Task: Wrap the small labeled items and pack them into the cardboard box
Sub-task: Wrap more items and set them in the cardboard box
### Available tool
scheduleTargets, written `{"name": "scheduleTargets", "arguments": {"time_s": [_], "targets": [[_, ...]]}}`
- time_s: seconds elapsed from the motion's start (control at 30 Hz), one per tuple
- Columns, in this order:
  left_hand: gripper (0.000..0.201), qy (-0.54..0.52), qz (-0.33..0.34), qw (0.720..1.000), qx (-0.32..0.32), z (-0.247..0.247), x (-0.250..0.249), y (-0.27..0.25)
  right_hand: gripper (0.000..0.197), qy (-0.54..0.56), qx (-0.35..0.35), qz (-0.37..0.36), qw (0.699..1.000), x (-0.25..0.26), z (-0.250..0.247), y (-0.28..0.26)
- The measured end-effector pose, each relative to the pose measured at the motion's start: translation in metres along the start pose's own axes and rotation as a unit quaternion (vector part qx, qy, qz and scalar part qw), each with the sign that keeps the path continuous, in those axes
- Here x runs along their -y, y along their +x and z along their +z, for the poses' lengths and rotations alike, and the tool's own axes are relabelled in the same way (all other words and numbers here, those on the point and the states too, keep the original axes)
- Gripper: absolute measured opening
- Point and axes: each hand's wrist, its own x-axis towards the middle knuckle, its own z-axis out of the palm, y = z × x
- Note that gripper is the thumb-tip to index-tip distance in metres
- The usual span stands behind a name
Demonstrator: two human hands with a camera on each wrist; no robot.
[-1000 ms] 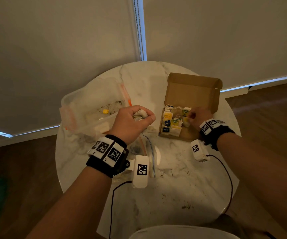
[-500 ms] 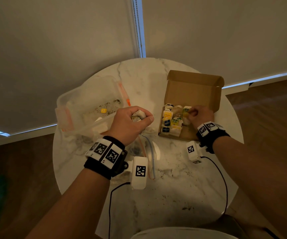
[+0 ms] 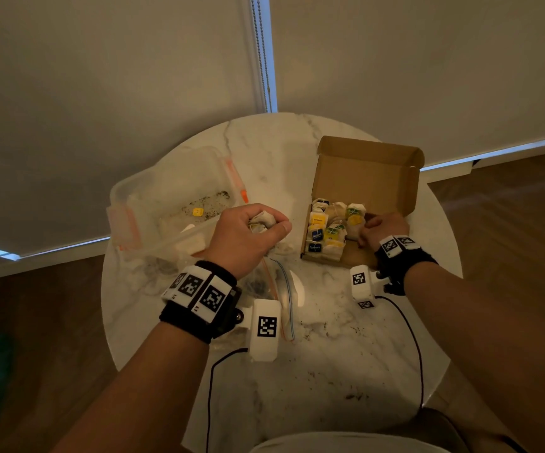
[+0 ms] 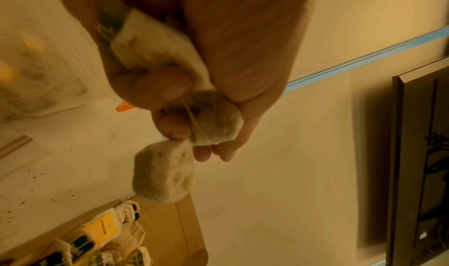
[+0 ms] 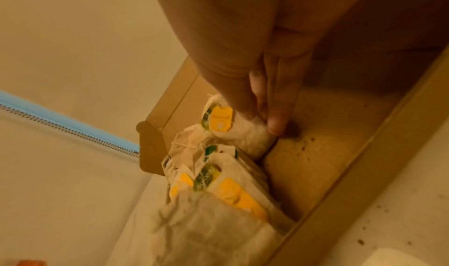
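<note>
My left hand hovers over the table's middle, its fist gripping a few tea bags. In the left wrist view the fingers squeeze one string-wound tea bag, and another tea bag dangles below them. My right hand reaches into the open cardboard box. There the fingertips pinch a wrapped tea bag with a yellow tag. It lies beside the rows of several wrapped, labeled bags filling the box's left half. The box's right half is bare.
A clear plastic container with orange clips stands at the left, a yellow tag inside. A zip bag lies under my left wrist. Tea crumbs dot the round marble table, whose edge is close all around.
Hardly anything differs: both hands keep their places and their holds, and the view has shifted only slightly.
</note>
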Motion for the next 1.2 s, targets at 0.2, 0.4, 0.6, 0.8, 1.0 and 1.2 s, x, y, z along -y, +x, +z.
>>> {"name": "scheduleTargets", "arguments": {"time_s": [0.2,0.4,0.6,0.8,1.0,1.2], "targets": [[0.006,-0.040,-0.036,0.999,0.006,0.000,-0.007,-0.002,0.021,0.158,-0.053,-0.143,0.976,0.035,-0.033,-0.058],[0.013,-0.083,-0.104,0.991,-0.011,0.004,-0.015,-0.007,0.027,0.272,0.156,-0.315,0.896,0.081,-0.054,-0.150],[0.023,-0.187,-0.205,0.961,-0.008,0.001,-0.014,-0.017,0.012,0.304,0.119,-0.283,0.902,0.083,-0.044,-0.158],[0.024,-0.227,-0.250,0.941,0.011,-0.004,-0.011,-0.027,0.014,0.254,0.084,-0.334,0.904,0.076,-0.049,-0.164],[0.025,-0.218,-0.265,0.939,0.015,-0.006,-0.010,-0.034,0.017,0.297,0.102,-0.288,0.905,0.071,-0.054,-0.169],[0.023,-0.237,-0.246,0.939,0.032,0.000,-0.010,-0.038,0.017,0.313,0.135,-0.302,0.890,0.073,-0.044,-0.176]]}}
